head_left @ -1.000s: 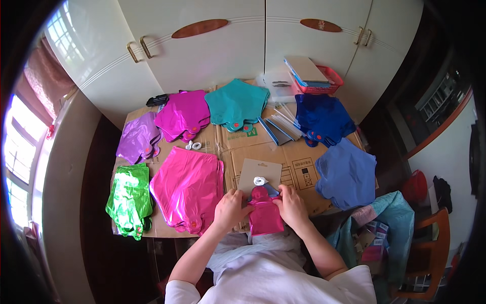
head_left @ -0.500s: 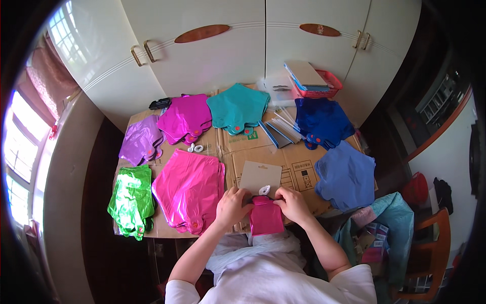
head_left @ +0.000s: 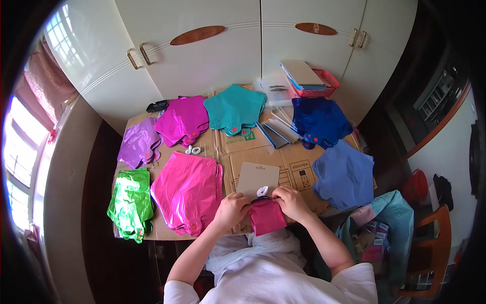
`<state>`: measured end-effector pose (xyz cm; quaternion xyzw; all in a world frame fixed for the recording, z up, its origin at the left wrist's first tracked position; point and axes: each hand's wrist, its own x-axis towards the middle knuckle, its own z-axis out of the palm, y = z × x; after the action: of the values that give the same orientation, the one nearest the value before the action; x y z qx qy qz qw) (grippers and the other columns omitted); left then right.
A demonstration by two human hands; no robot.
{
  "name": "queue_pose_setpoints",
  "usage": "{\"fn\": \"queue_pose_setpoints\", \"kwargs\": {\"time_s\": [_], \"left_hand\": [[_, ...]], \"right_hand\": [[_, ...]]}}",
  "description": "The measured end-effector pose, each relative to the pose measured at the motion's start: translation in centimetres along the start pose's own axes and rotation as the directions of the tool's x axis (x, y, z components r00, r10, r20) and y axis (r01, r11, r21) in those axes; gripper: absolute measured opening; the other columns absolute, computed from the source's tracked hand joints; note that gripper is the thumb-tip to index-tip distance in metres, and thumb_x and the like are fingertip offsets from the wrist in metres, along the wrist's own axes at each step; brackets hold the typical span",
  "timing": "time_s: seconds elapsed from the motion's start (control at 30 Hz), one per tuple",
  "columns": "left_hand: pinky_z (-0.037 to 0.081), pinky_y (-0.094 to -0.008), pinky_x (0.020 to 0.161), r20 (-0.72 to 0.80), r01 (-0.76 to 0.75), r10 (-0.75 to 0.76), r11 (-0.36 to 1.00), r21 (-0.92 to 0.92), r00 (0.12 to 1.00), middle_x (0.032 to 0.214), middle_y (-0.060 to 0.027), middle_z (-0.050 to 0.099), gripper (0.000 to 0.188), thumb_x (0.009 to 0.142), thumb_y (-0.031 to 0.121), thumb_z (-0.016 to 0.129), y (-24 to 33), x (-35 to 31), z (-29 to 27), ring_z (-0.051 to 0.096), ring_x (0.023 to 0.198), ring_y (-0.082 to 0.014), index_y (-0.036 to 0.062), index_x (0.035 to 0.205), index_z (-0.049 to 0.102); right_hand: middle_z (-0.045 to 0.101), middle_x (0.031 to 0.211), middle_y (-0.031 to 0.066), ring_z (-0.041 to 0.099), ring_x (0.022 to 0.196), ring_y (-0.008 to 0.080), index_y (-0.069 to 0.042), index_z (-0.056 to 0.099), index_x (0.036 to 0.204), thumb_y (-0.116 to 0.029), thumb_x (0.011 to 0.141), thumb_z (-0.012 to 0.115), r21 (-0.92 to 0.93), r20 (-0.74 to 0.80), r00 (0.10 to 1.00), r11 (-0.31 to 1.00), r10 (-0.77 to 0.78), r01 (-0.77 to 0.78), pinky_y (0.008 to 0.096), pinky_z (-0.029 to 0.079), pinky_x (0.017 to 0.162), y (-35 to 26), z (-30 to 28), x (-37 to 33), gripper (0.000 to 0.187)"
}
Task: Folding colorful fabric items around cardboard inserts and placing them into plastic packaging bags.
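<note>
Both hands, left hand (head_left: 232,209) and right hand (head_left: 290,201), pinch a folded pink balloon (head_left: 267,217) below the grey card (head_left: 257,178); unpacked balloon stacks (head_left: 188,190) remain beside it.

Folded foil balloon (head_left: 267,217), apparently magenta pink.

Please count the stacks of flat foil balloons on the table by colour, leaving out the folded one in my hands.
Pink stack: 1
Magenta stack: 1
Purple stack: 1
Green stack: 1
Teal stack: 1
Dark blue stack: 1
Light blue stack: 1
Total: 7 stacks
</note>
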<state>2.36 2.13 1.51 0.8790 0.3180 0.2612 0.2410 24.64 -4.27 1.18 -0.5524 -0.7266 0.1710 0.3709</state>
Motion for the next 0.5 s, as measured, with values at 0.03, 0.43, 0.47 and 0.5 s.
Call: {"fn": "queue_pose_setpoints", "kwargs": {"time_s": [0.03, 0.43, 0.47, 0.5], "left_hand": [[0.049, -0.0406, 0.067, -0.001, -0.021, 0.022, 1.000, 0.019, 1.000, 0.073, -0.0114, 0.058, 0.012, 0.074, 0.012, 0.071, 0.00, -0.06, 0.04, 0.058, 0.073, -0.0313, 0.0037, 0.077, 0.064], [0.051, -0.0394, 0.065, -0.032, 0.001, -0.001, 1.000, 0.005, 0.999, 0.074, -0.0110, 0.056, 0.005, 0.076, 0.008, 0.067, 0.59, -0.73, 0.15, 0.060, 0.074, -0.0307, 0.0046, 0.079, 0.064], [0.051, -0.0387, 0.066, -0.031, -0.023, 0.025, 0.999, 0.049, 0.999, 0.074, -0.0103, 0.056, 0.006, 0.076, 0.008, 0.066, 0.75, -0.84, 0.13, 0.060, 0.073, -0.0294, 0.0054, 0.081, 0.064], [0.051, -0.0379, 0.067, -0.027, -0.048, 0.051, 0.995, 0.092, 0.998, 0.074, -0.0097, 0.055, 0.007, 0.076, 0.009, 0.065, 1.00, -0.90, 0.09, 0.059, 0.072, -0.0281, 0.0061, 0.083, 0.064]], "right_hand": [[0.062, 0.085, 0.0105, 0.061, 0.085, 0.0294, -0.003, 0.056, 0.086, 0.005, 0.075, 0.059, -0.001, 0.003, 1.000, 1.000, 0.005, -0.005, 0.0400, 0.049, 0.075, 0.07, 0.02, -0.05, 0.014], [0.062, 0.085, 0.0099, 0.062, 0.085, 0.0293, -0.003, 0.062, 0.082, 0.005, 0.074, 0.058, -0.001, 0.016, 0.997, 0.997, 0.077, -0.077, 0.0393, 0.050, 0.074, -0.56, 0.01, 0.28, 0.012], [0.062, 0.084, 0.0096, 0.062, 0.084, 0.0288, -0.003, 0.062, 0.082, 0.005, 0.073, 0.059, -0.022, 0.011, 0.998, 0.998, 0.060, -0.059, 0.0391, 0.050, 0.074, -0.45, 0.10, 0.17, 0.012], [0.061, 0.083, 0.0093, 0.062, 0.084, 0.0282, -0.004, 0.062, 0.081, 0.005, 0.073, 0.059, -0.043, 0.006, 0.999, 0.998, 0.044, -0.044, 0.0389, 0.050, 0.074, -0.32, 0.13, 0.07, 0.013]]}}
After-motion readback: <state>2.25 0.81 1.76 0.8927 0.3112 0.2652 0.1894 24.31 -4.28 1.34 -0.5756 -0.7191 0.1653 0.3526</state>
